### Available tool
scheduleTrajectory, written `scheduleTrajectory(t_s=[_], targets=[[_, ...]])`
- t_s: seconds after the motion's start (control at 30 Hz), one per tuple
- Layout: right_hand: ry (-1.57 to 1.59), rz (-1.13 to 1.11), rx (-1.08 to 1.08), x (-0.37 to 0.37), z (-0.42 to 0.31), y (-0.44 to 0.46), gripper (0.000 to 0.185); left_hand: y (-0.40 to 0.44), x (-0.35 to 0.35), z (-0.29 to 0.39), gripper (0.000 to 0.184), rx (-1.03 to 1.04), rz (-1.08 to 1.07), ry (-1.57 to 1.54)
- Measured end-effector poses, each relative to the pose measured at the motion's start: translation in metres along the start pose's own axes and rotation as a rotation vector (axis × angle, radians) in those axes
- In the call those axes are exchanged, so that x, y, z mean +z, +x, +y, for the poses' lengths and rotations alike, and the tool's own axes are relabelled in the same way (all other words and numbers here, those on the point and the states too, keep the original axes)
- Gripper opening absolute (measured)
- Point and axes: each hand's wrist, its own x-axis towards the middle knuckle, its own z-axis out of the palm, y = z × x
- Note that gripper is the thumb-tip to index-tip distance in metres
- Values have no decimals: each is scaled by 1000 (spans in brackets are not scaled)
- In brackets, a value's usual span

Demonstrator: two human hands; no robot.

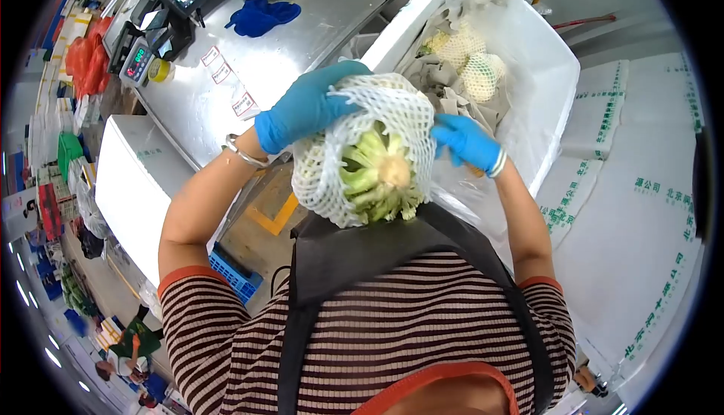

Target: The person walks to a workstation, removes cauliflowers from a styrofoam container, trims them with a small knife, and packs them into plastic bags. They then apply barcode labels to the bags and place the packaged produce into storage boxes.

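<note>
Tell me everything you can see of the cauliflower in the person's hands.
The cauliflower shows its base to the camera: a round, pale tan cut stem ringed by light-green leaf stalks. A white foam net wraps its sides, hiding the florets and leaving the base exposed. It is held in front of the dark apron, the gloved left hand gripping the net's upper left and the gloved right hand at its right edge. Whether it touches the apron is unclear.
</note>
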Motion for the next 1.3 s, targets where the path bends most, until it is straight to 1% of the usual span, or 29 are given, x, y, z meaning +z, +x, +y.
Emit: scheduleTrajectory(t_s=[0.07, 0.1, 0.2, 0.23, 0.33, 0.43, 0.53, 0.63, 0.73, 0.8, 0.83, 0.93, 0.97, 1.0, 1.07, 1.1, 1.13, 1.2, 1.23, 1.3], targets=[[-578, 333, -259, -18, 0, -8, 31, 4, 6, 5, 50, -62, -22, 58], [-870, 501, -382, -25, -2, -16, 30, 7, 8, 0, 44, -101, -2, 0], [-218, 410, -509, -14, -41, -56, 24, 10, 16, -6, 42, -188, 46, -77], [-66, 317, -469, -3, -41, -63, 22, 11, 15, 3, 40, -209, 11, -102], [-370, 321, -616, 36, -42, -69, 17, 17, 17, -3, 41, -237, -3, -152], [-615, 495, -666, 51, -41, -56, 14, 19, 23, -4, 42, -256, 6, -126], [-612, 550, -843, 52, -48, -47, 11, 20, 27, 8, 42, -290, 4, -83], [-678, 426, -776, 46, -33, -54, 14, 14, 33, 13, 41, -317, 15, -135], [-560, 296, -749, 43, -13, -60, 15, 8, 37, 8, 40, -347, 53, -188], [-568, 288, -775, 38, -4, -61, 18, 6, 39, 16, 39, -381, 75, -156], [-568, 283, -786, 36, 1, -64, 19, 5, 40, 14, 37, -360, 85, -108], [-39, -141, -468, 6, 32, -87, 24, -7, 32, -5, 34, -245, 147, -187], [90, 27, -300, -11, 47, -88, 27, -11, 37, -6, 33, -299, 230, -258], [222, 188, -116, -21, 62, -90, 30, -12, 38, -6, 33, -292, 226, -317], [248, 489, -44, -44, 56, -81, 31, -14, 44, -5, 33, -278, 209, -446], [-302, 703, -112, -60, 65, -68, 33, -12, 44, -3, 41, -278, 164, -431], [-866, 886, -169, -70, 70, -61, 34, -13, 45, 3, 44, -251, 170, -402], [-596, 832, -167, -69, 62, -58, 37, -16, 46, 15, 50, -183, 188, -342], [-465, 797, -171, -64, 50, -57, 39, -21, 41, 10, 65, -201, 147, -264], [208, 387, -150, -38, 24, -58, 45, -40, 47, 23, 72, -109, 187, -179]])
